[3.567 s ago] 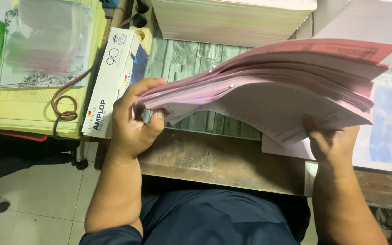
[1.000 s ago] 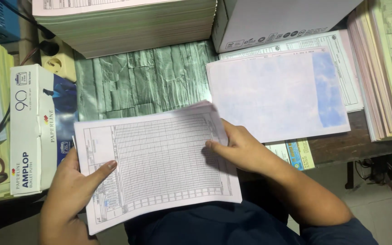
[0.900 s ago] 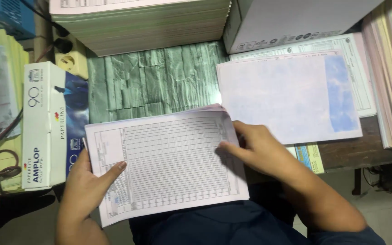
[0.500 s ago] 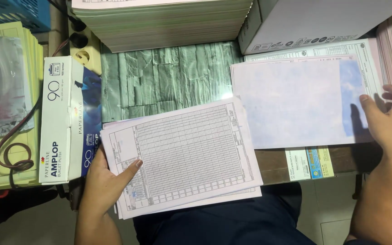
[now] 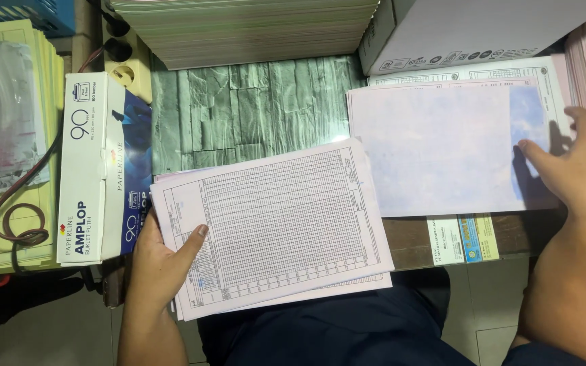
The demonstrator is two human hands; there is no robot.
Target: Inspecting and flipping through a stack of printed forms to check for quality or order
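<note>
Paper fills nearly every part of this desk. Left hand (image 5: 161,261) grips a sheaf of printed grid forms (image 5: 272,227) at its lower left corner, thumb pressed flat on the top sheet and the other fingers curled underneath; the sheaf lies half on the desk edge, half over the person's dark-trousered lap (image 5: 334,332). Right hand (image 5: 578,169) rests with fingers spread and nearly straight on the right part of a pale lilac sheet (image 5: 442,149), gripping nothing; that sheet tops a small pile of forms just right of the sheaf, their corners almost meeting.

A white and blue cardboard envelope box (image 5: 103,166) lies closed along the sheaf's left side, so its contents can't be seen. Behind the lilac pile stands a closed grey carton (image 5: 469,27), and beside it a tall, thick stack of forms (image 5: 245,30) walls off the back of the desk. The desktop (image 5: 239,108) between them wears a glossy green stone-pattern covering. Far left, a yellow paper stack (image 5: 8,217) carries a crinkled clear plastic bag (image 5: 1,115) and a looped brown cable (image 5: 18,203). A cream power socket (image 5: 127,71) sits by the box's top corner.
</note>
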